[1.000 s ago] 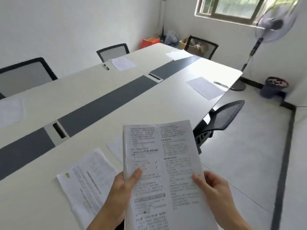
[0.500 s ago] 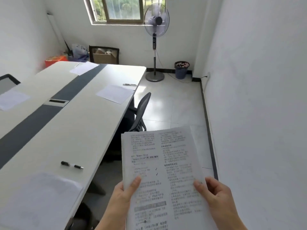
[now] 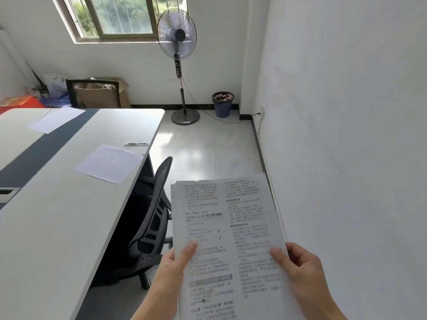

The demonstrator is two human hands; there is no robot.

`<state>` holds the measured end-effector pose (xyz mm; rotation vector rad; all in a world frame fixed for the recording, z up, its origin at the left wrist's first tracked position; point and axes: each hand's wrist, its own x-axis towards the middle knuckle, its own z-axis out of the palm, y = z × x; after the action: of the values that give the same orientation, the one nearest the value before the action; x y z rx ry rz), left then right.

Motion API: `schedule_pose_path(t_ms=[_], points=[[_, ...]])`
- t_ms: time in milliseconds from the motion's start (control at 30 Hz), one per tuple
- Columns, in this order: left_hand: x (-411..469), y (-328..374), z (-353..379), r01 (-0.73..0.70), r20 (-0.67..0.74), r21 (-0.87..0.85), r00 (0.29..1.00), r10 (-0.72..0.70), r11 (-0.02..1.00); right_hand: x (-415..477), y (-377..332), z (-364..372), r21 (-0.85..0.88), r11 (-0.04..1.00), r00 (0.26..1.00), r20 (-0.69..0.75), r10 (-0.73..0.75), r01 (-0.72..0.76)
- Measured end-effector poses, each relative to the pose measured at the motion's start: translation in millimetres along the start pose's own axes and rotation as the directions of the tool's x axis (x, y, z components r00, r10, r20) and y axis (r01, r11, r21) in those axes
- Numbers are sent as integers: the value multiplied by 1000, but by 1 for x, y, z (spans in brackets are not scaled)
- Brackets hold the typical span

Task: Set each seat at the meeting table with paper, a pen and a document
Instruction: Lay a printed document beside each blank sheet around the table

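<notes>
Holds a document stack [image 3: 231,239] off the right edge of the meeting table [image 3: 57,227], above the floor and clear of the tabletop. Grips it at both lower sides: left hand [image 3: 171,273] curled round the left edge with the thumb pressed on the printed top page, right hand [image 3: 305,273] pinching the right edge the same way, thumb on top. Several sheets, slightly fanned at the upper left corner.

Between stack and table: a black mesh chair [image 3: 152,218], pushed in under the table's right edge, with the backrest just beside the stack's left side. Further along that same edge, on the tabletop: a blank sheet of paper [image 3: 108,162], lying a little askew, and a pen [image 3: 136,144] just beyond it, near the rim. Towards the table's far end: a second sheet [image 3: 55,118], partly over the dark strip [image 3: 34,148] down the table's middle. Nearer along that strip: a cable opening [image 3: 7,192].

Past the table's far end: another black chair [image 3: 92,84], a cardboard box [image 3: 99,95] behind it, bags and a red box [image 3: 20,102] in the corner. Beyond the table's far right corner: a standing fan [image 3: 178,35] on a round base, then a blue waste basket [image 3: 223,105] against the wall, and a cord across the floor to a wall socket.

Smooth pale tabletop, pale tiled floor [image 3: 203,153], a window [image 3: 120,17] above the table's far end, a white wall [image 3: 346,135] close on the side away from the table.
</notes>
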<state>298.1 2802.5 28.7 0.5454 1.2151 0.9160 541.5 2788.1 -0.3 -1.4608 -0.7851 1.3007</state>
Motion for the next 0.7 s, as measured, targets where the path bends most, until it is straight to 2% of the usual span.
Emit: schedule_pose_path(t_ms=[300,500,700], points=[[131,101,29,-30,52,-14,998,30,999,146,-70,34,43,998,999,15,-45,44],[220,142,40,-54,-70,-57,996,50,997,270,-90,58,12,1000,993,120,-17,15],[302,193,59,-157,-245,-153,963,117,976,407,-130,98,-15,1000,958,288,-7,12]])
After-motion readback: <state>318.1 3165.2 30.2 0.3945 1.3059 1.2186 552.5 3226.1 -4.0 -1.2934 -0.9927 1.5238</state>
